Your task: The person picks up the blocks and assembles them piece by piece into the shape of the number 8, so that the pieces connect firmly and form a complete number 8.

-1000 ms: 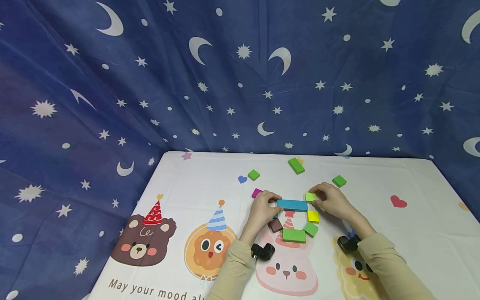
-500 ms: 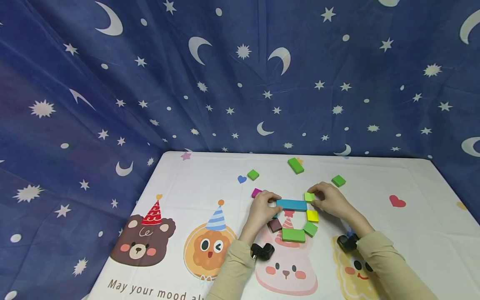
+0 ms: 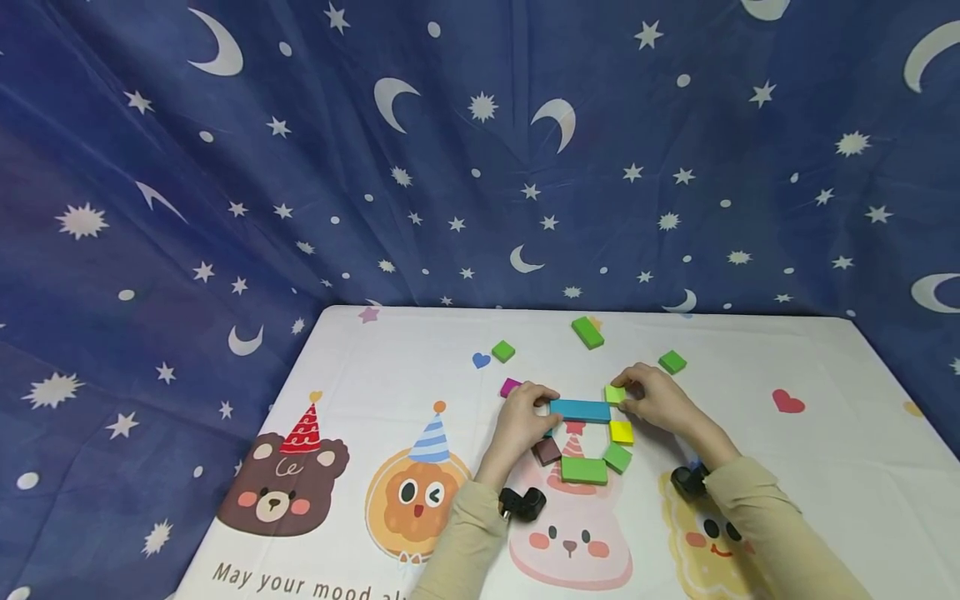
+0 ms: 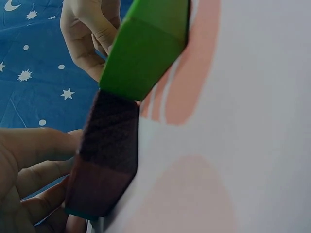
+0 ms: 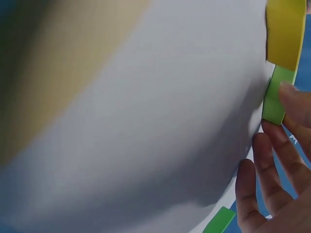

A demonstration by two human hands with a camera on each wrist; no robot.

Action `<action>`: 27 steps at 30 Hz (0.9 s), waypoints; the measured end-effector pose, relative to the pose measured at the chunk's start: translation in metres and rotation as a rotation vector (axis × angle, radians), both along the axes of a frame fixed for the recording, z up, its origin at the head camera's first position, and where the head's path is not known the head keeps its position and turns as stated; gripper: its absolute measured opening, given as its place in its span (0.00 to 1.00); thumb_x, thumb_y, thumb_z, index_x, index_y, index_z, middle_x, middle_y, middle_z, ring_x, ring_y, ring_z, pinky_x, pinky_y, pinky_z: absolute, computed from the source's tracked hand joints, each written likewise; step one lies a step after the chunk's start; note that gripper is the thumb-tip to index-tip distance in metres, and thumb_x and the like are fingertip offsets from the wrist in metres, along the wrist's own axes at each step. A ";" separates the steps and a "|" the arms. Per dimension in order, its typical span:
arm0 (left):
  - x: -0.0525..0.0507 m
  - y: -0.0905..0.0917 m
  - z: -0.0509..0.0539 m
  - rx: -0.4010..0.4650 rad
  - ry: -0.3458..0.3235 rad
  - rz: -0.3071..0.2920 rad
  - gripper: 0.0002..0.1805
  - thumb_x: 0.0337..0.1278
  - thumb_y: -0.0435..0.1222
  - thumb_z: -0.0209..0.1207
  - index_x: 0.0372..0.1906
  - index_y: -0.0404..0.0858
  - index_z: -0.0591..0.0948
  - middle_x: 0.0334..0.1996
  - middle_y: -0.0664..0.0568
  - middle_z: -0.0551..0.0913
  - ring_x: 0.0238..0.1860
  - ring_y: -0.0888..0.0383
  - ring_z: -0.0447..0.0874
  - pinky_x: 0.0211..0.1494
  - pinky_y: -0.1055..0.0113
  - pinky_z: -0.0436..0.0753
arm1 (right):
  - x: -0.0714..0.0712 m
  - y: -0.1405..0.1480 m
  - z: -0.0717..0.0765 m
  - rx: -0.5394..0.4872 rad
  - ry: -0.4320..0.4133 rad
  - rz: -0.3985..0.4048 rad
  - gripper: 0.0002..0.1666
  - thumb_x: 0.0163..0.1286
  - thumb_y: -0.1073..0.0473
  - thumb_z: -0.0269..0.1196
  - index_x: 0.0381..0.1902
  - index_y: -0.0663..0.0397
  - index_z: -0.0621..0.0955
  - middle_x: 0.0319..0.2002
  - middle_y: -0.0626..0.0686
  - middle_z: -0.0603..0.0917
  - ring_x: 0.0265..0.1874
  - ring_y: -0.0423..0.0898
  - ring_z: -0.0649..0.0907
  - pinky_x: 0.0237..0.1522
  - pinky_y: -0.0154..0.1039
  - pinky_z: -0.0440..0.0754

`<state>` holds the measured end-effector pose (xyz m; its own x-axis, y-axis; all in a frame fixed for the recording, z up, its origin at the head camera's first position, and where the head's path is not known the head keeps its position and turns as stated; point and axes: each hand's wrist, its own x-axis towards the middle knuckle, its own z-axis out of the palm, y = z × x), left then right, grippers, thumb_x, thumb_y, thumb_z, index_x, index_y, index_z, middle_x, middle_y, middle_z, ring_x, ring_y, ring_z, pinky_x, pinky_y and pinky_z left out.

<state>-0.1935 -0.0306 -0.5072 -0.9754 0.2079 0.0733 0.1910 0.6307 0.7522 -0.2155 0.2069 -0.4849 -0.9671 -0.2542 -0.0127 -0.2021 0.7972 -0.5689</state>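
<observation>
My left hand [image 3: 522, 418] pinches the left end of a long blue block [image 3: 581, 411] between thumb and fingers. With my right hand [image 3: 658, 402] I pinch a small light-green block [image 3: 615, 394] at the blue block's right end. These belong to a ring of blocks: a yellow block [image 3: 621, 432], a green block [image 3: 618, 457], a longer green block [image 3: 584, 471] and a dark brown block [image 3: 547, 451]. A teal piece, mostly hidden, shows by my left thumb. In the right wrist view, my thumb [image 5: 294, 99] lies against the light-green block, beside the yellow one.
Loose blocks lie beyond the ring: a magenta block [image 3: 510, 387], a small green block [image 3: 503, 351], a longer green block [image 3: 587, 332] and another green block [image 3: 672, 362]. The white cartoon-printed tablecloth [image 3: 810, 467] meets a blue star-patterned curtain [image 3: 450, 167] at the back.
The head view has shifted slightly, so the scene sits a little further left. Both hands keep their grips, and the blocks keep their arrangement.
</observation>
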 end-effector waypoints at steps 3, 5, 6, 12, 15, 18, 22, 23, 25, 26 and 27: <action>0.001 0.000 -0.001 -0.013 0.008 -0.009 0.15 0.50 0.37 0.68 0.45 0.42 0.85 0.38 0.51 0.81 0.41 0.59 0.74 0.45 0.69 0.73 | 0.000 -0.001 0.001 -0.002 -0.021 -0.009 0.16 0.53 0.69 0.68 0.42 0.61 0.83 0.37 0.56 0.80 0.36 0.49 0.74 0.42 0.44 0.74; 0.001 0.000 -0.001 -0.019 0.013 -0.014 0.15 0.50 0.37 0.68 0.45 0.42 0.85 0.39 0.51 0.81 0.41 0.59 0.74 0.45 0.69 0.73 | 0.000 -0.001 0.001 -0.002 -0.035 -0.018 0.16 0.53 0.70 0.68 0.42 0.61 0.83 0.36 0.56 0.80 0.36 0.49 0.74 0.41 0.44 0.74; 0.001 0.000 -0.001 -0.021 0.014 -0.015 0.15 0.50 0.37 0.68 0.45 0.42 0.85 0.38 0.51 0.81 0.40 0.59 0.74 0.44 0.69 0.73 | -0.001 -0.001 0.001 -0.003 -0.041 -0.023 0.17 0.53 0.70 0.68 0.42 0.61 0.82 0.37 0.56 0.79 0.36 0.49 0.74 0.41 0.44 0.74; 0.001 0.000 0.004 -0.026 0.012 -0.010 0.15 0.51 0.38 0.68 0.46 0.42 0.85 0.36 0.51 0.80 0.37 0.60 0.74 0.41 0.73 0.72 | -0.002 0.001 -0.002 -0.046 -0.053 -0.038 0.17 0.53 0.70 0.68 0.44 0.61 0.82 0.39 0.57 0.79 0.37 0.49 0.74 0.43 0.44 0.74; 0.001 -0.001 0.008 -0.014 0.003 -0.003 0.15 0.51 0.38 0.68 0.46 0.41 0.85 0.36 0.50 0.80 0.37 0.59 0.76 0.40 0.74 0.72 | -0.002 0.002 -0.003 -0.068 -0.063 -0.042 0.17 0.54 0.70 0.68 0.44 0.62 0.82 0.41 0.58 0.79 0.38 0.50 0.74 0.44 0.44 0.74; 0.002 -0.002 0.010 0.007 -0.001 0.001 0.16 0.51 0.37 0.67 0.47 0.41 0.84 0.37 0.50 0.81 0.38 0.58 0.78 0.40 0.73 0.73 | -0.003 0.003 -0.004 -0.084 -0.076 -0.044 0.18 0.54 0.70 0.68 0.44 0.61 0.82 0.41 0.57 0.79 0.38 0.50 0.73 0.44 0.43 0.74; 0.002 -0.005 0.014 0.043 -0.003 0.012 0.16 0.51 0.37 0.66 0.47 0.42 0.84 0.39 0.50 0.82 0.41 0.56 0.80 0.43 0.70 0.75 | -0.005 0.007 -0.007 -0.110 -0.093 -0.038 0.18 0.55 0.68 0.68 0.45 0.60 0.82 0.41 0.57 0.78 0.39 0.49 0.72 0.44 0.42 0.73; 0.001 -0.006 0.014 0.052 -0.001 0.016 0.16 0.52 0.37 0.66 0.47 0.41 0.84 0.40 0.50 0.82 0.41 0.56 0.80 0.44 0.69 0.76 | -0.006 0.008 -0.007 -0.115 -0.099 -0.037 0.18 0.55 0.67 0.68 0.45 0.60 0.82 0.41 0.57 0.78 0.39 0.49 0.72 0.44 0.42 0.72; 0.001 -0.008 0.016 0.069 -0.001 0.024 0.15 0.52 0.37 0.66 0.47 0.41 0.84 0.41 0.49 0.83 0.41 0.55 0.80 0.44 0.68 0.76 | -0.006 0.010 -0.008 -0.129 -0.112 -0.036 0.17 0.56 0.66 0.68 0.46 0.59 0.82 0.42 0.57 0.78 0.40 0.49 0.72 0.45 0.41 0.72; 0.001 -0.010 0.016 0.072 0.001 0.030 0.15 0.52 0.37 0.65 0.47 0.41 0.84 0.41 0.49 0.83 0.41 0.55 0.80 0.44 0.68 0.76 | -0.006 0.010 -0.009 -0.136 -0.117 -0.035 0.17 0.56 0.66 0.68 0.46 0.59 0.82 0.43 0.57 0.78 0.41 0.49 0.72 0.45 0.41 0.72; 0.000 -0.011 0.016 0.073 0.001 0.037 0.15 0.52 0.37 0.65 0.47 0.41 0.84 0.41 0.49 0.83 0.41 0.54 0.80 0.44 0.68 0.76 | -0.006 0.011 -0.010 -0.143 -0.122 -0.034 0.17 0.56 0.66 0.68 0.46 0.58 0.82 0.43 0.57 0.77 0.41 0.49 0.72 0.45 0.41 0.71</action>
<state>-0.1930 -0.0414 -0.4911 -0.9821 0.1662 0.0882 0.1697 0.5806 0.7963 -0.2213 0.2179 -0.4945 -0.9687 -0.2288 -0.0968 -0.0986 0.7119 -0.6953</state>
